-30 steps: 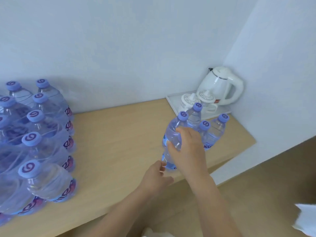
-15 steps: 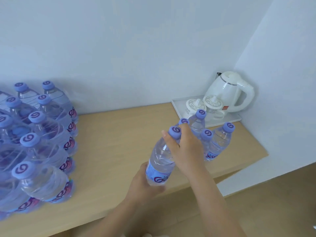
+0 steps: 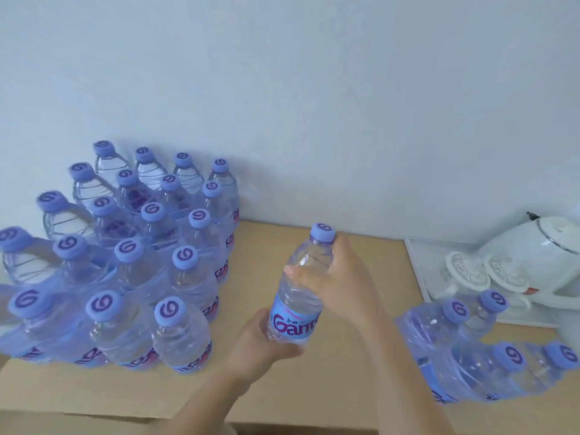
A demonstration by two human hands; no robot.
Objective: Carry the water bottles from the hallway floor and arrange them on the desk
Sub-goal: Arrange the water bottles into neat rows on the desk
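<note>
Since half a second ago the bottle [image 3: 298,287] has travelled left, away from the small group [image 3: 489,350] near the kettle [image 3: 539,262], and the head view has swung left so the big block [image 3: 125,262] of bottles now fills the left of the desk [image 3: 354,356]. In this one view the bottle hangs tilted over the bare middle of the desk, cap leaning far and right, between the block and the small group and touching neither. Both hands have it: the left hand [image 3: 263,343] is curled under and around its base just below the label, and the right hand [image 3: 342,281] is wrapped round the shoulder below the cap, thumb across the near side. Both forearms reach in from the near edge, the left lower, the right crossing above it. I judge this to be the arranging step, one bottle going over to join the block. Next it wants standing upright and setting down just beside the block's right column, probably near the front, without knocking its neighbours. A tray [image 3: 417,271] with two lidded cups [image 3: 470,271] sits far right.
</note>
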